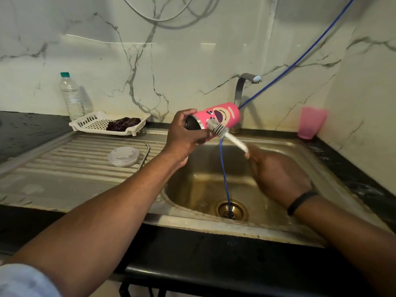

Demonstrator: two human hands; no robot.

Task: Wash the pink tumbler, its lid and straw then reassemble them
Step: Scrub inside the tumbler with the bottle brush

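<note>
My left hand grips the pink tumbler near its open mouth and holds it on its side above the sink basin, mouth toward me. My right hand grips the white handle of a bottle brush. The bristle head lies against the tumbler's outer wall by the rim. The clear lid lies on the drainboard to the left. A thin metal straw lies just right of the lid.
The steel sink has a brass drain, and a blue cord hangs into it past the tap. A white tray with a dark scrubber, a water bottle and a pink cup stand along the back.
</note>
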